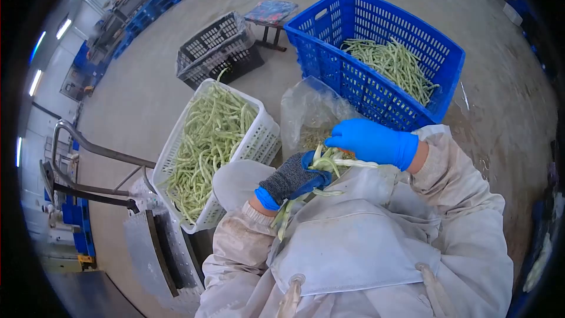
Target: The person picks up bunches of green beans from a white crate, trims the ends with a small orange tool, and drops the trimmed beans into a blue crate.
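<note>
My left hand (294, 178), in a grey and blue work glove, is wrapped round a bunch of green beans (281, 224) whose ends stick out on both sides. Against the top of that bunch is my right hand (374, 141), in a blue glove, its fingers curled down at the bean ends; the fingertips are partly hidden. Pale beans lie across my apron under the hands. A clear plastic bag (312, 109) with small scraps inside stands just beyond them.
At the left a white crate (265, 132) full of beans stands beside a metal trolley handle (100, 150). A blue crate (365, 91) with beans is at the upper right. Farther off are a black crate (226, 59) and a small stool (271, 12).
</note>
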